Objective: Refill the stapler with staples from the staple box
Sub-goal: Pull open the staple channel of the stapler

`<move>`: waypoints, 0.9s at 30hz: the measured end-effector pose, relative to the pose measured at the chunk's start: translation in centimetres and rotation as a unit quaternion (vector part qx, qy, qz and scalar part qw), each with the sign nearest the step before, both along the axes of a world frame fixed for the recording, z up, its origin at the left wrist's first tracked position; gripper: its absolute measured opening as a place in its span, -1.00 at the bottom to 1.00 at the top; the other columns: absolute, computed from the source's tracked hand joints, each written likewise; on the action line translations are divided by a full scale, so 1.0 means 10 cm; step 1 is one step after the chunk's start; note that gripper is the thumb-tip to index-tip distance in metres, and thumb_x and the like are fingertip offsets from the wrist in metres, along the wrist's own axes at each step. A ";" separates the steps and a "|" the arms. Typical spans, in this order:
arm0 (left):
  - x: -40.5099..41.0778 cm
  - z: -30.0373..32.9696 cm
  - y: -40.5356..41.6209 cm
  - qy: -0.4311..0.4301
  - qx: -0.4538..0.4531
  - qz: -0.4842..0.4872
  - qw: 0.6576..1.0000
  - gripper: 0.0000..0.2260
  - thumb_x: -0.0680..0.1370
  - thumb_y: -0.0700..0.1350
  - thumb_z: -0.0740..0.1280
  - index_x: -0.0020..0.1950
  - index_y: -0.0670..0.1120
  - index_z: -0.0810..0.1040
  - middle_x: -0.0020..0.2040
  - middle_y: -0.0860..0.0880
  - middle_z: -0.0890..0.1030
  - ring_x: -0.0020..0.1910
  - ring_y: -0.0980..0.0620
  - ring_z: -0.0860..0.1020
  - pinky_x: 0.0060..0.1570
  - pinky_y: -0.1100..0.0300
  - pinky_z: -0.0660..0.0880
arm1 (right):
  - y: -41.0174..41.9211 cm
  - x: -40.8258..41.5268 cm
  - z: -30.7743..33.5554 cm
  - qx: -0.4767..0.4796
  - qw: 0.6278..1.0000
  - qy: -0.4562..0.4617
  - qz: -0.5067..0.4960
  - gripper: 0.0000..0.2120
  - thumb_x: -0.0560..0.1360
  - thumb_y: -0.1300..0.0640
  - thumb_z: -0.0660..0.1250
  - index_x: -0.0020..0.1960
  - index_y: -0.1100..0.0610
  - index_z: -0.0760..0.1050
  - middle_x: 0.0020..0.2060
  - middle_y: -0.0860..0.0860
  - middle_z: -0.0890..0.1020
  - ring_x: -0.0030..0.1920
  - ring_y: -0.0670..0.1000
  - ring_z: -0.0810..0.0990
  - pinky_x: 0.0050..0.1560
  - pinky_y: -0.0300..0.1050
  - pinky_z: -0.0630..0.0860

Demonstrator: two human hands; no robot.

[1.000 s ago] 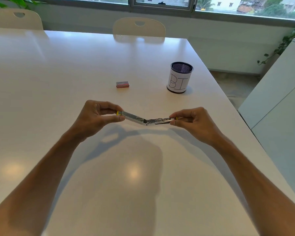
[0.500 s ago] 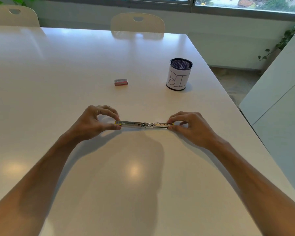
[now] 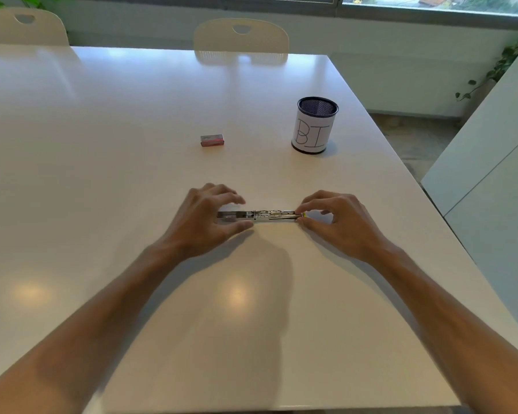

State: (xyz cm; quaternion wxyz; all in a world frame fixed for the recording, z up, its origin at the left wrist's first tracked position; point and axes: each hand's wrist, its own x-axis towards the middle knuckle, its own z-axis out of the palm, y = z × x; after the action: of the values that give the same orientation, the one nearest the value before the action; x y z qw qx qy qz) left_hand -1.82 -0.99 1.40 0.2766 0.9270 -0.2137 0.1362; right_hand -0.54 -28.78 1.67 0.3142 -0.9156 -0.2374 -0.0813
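Observation:
The metal stapler [image 3: 269,215] lies unfolded flat on the white table [image 3: 132,174], its two halves in one line and a yellow tip at its right end. My left hand [image 3: 204,222] hovers around its left half, fingers spread above it and thumb on the table beside it. My right hand [image 3: 338,219] pinches the yellow right end between thumb and forefinger. The small red staple box [image 3: 212,140] sits closed, farther back and a little to the left of the stapler, out of both hands' touch.
A black mesh pen cup [image 3: 316,127] with a white paper label stands at the back right, near the table's right edge. Two pale chairs [image 3: 241,35] [image 3: 24,26] stand at the far side. A white cabinet [image 3: 491,174] is to the right.
The stapler, held bent open in the air a second ago, has been lowered and laid flat on the table. My left hand's fingers have spread apart over its left half.

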 end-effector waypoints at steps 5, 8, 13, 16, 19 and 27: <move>0.11 -0.06 -0.32 0.001 0.016 -0.027 0.999 -0.75 0.53 0.06 0.41 0.14 -0.03 0.68 0.05 -0.01 0.64 0.05 -0.04 0.55 0.07 0.05 0.39 | 0.03 -0.02 0.01 0.000 1.000 -0.008 -0.010 -0.88 0.51 0.07 0.43 0.02 -0.01 0.71 -0.01 -0.17 0.67 -0.09 0.00 0.63 -0.06 0.06 0.58; 0.13 -0.09 -0.43 0.019 -0.023 -0.030 0.999 -0.85 0.53 -0.03 0.42 0.06 -0.02 0.70 -0.01 0.02 0.63 0.02 0.00 0.53 0.01 0.05 0.44 | 0.05 -0.03 0.01 0.017 1.000 -0.002 -0.015 -0.88 0.50 0.11 0.45 0.02 0.02 0.72 0.00 -0.14 0.66 -0.05 0.00 0.64 -0.03 -0.01 0.57; 0.13 -0.13 -0.47 0.043 -0.070 -0.011 0.997 -0.89 0.51 -0.04 0.43 -0.01 -0.01 0.71 -0.04 0.10 0.64 0.01 0.07 0.53 0.00 -0.01 0.50 | 0.15 -0.04 -0.04 0.136 0.988 0.068 -0.031 -0.87 0.46 0.22 0.49 -0.03 0.07 0.73 0.00 -0.13 0.64 0.02 -0.13 0.60 0.01 -0.25 0.47; 0.14 -0.12 -0.47 0.047 -0.082 -0.004 0.995 -0.88 0.50 -0.04 0.45 -0.02 -0.02 0.72 -0.05 0.12 0.65 0.01 0.05 0.55 -0.01 -0.06 0.52 | 0.25 -0.05 -0.09 0.185 0.976 0.114 -0.025 -0.85 0.45 0.27 0.48 -0.02 0.10 0.74 0.03 -0.10 0.64 0.08 -0.10 0.60 0.09 -0.20 0.47; 0.15 -0.11 -0.48 0.055 -0.085 0.000 0.995 -0.87 0.49 -0.03 0.46 -0.02 -0.04 0.73 -0.05 0.12 0.65 0.01 0.03 0.56 0.00 -0.09 0.52 | 0.29 -0.04 -0.11 0.203 0.970 0.134 -0.018 -0.84 0.45 0.28 0.49 0.00 0.12 0.73 0.06 -0.07 0.63 0.13 -0.07 0.60 0.17 -0.16 0.47; 0.15 -0.05 -0.48 0.072 -0.083 0.002 0.994 -0.84 0.48 -0.03 0.47 0.03 -0.03 0.72 -0.03 0.11 0.66 0.02 0.01 0.58 0.02 -0.10 0.53 | 0.29 -0.05 -0.08 0.251 0.954 0.163 0.023 -0.76 0.46 0.25 0.49 0.10 0.06 0.69 0.12 -0.02 0.58 0.13 -0.18 0.56 0.05 -0.45 0.41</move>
State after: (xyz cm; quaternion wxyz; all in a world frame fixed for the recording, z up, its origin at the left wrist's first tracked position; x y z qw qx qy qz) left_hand -0.32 -5.79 0.86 0.3674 0.9085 -0.1794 0.0866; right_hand -1.07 -25.91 0.84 0.5705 -0.8020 -0.1759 0.0196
